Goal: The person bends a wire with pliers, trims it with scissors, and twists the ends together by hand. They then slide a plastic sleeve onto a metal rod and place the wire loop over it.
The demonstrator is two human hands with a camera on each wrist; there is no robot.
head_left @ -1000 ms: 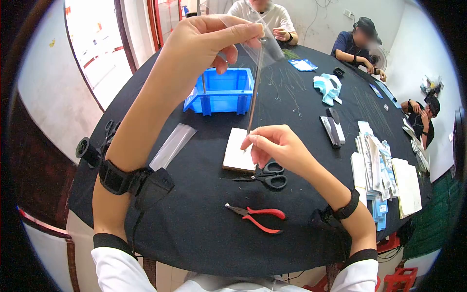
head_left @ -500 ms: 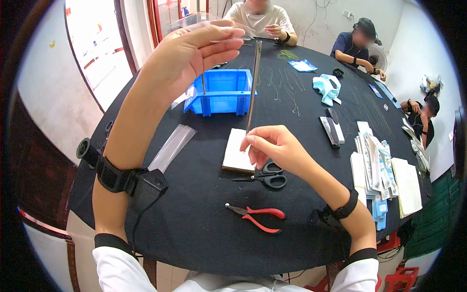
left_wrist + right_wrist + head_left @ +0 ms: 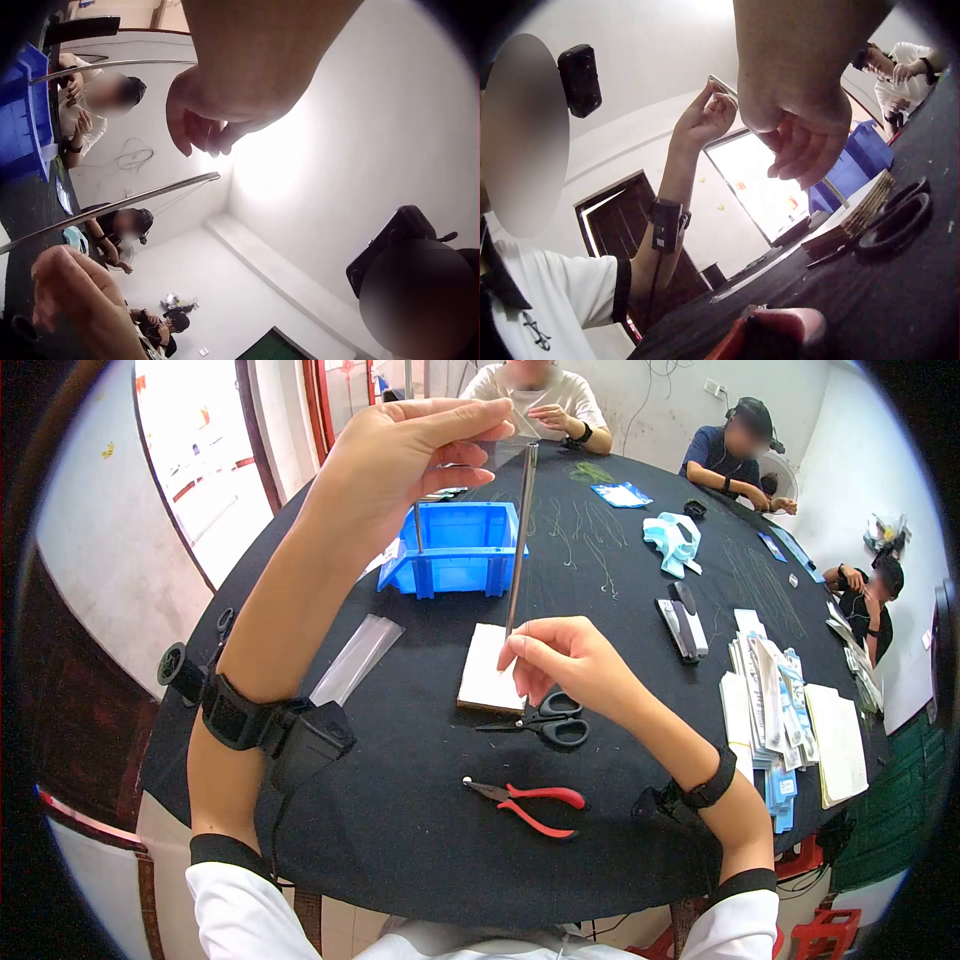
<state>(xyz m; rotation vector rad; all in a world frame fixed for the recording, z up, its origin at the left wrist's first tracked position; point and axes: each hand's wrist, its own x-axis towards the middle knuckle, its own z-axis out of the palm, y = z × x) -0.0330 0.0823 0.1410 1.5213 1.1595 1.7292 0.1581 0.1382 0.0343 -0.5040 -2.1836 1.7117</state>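
Note:
A slim metal rod [image 3: 523, 530] stands upright, its lower end by a white-topped block [image 3: 487, 670]. My right hand [image 3: 570, 660] is beside the rod's foot, thumb and forefinger pinching a thin line; the left wrist view shows the line [image 3: 176, 193] running down from near the rod tip. My left hand [image 3: 415, 455] is raised beside the rod's top, thumb and forefinger together and the other fingers bent; I cannot tell whether something fine lies between them. Black scissors [image 3: 555, 722] lie by the block, and red-handled pliers [image 3: 525, 803] lie nearer to me.
Beyond the block stands a blue bin [image 3: 465, 572], with another rod [image 3: 418, 525] upright by it. Clear plastic sleeves [image 3: 357, 660] lie left. On the right are a stapler [image 3: 683, 625], blue cloth [image 3: 673, 543] and stacked packets [image 3: 775, 700]. Several people sit around the table.
A clear plastic bag at my left hand has gone from view. That hand spread its fingers half a second ago, then brought thumb and forefinger together beside the rod's top. The right hand stays put.

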